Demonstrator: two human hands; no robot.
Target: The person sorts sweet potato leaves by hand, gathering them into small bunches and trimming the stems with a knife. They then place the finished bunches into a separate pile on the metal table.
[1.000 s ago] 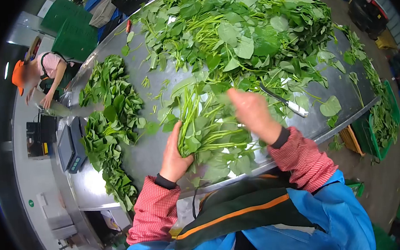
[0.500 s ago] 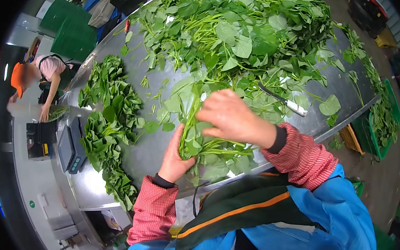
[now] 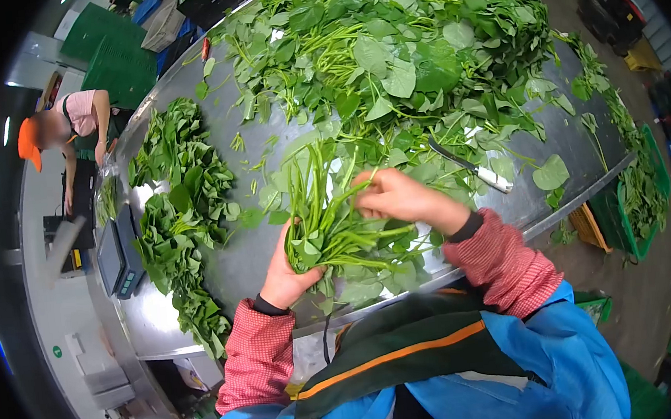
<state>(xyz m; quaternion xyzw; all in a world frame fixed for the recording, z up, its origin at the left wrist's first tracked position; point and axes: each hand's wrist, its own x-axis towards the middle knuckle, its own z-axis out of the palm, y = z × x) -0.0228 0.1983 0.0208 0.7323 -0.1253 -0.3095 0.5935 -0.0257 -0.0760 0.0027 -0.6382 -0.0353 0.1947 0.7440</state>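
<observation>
My left hand is wrapped round a bunch of leafy green stems, its stems fanning upward and to the right. At the bunch's right side, my right hand has its fingers curled together on a stem at the edge. Beyond both hands rises a large heap of leafy greens. A knife with a white handle and dark curved blade lies to the right of my right hand, among loose leaves.
A long row of bunched greens lies left on the metal table. Beside it stands a scale. A co-worker in an orange cap bends at the far left. A green crate of greens stands right, below the table edge.
The stems in my left hand have spread into a wider fan. My right hand has shifted slightly right and down. The co-worker's hands have moved, and the clear bag they held is lower.
</observation>
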